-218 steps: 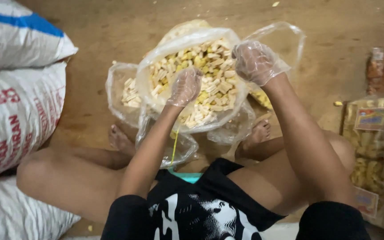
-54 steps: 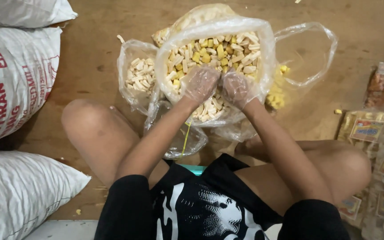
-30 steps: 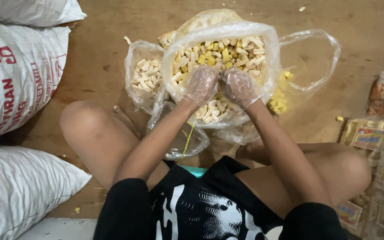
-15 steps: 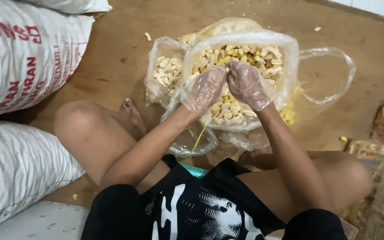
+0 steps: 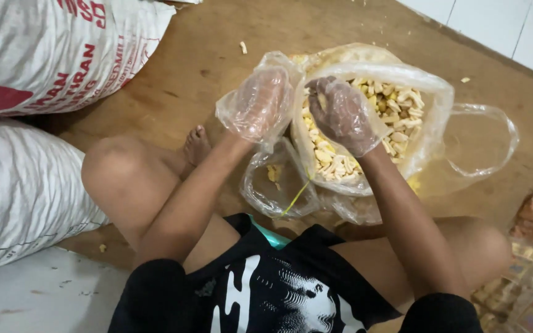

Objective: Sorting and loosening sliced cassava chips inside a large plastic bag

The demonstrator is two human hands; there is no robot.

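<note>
Head view: the clear bag of pale snack pieces (image 5: 396, 117) sits open on the wooden floor (image 5: 174, 74). The gloved right hand (image 5: 340, 114) curls over pieces inside, apparently scooping; the gloved left hand (image 5: 257, 105) loosely pinches the rim. Lifting needs a closed, level handful.

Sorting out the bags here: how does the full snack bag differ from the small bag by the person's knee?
The full snack bag is large, bulging with pale snack pieces, with the right hand in it. The small bag is nearly empty, holding a few yellow crumbs, untouched. Both are clear plastic, open, on the brown floor.
</note>
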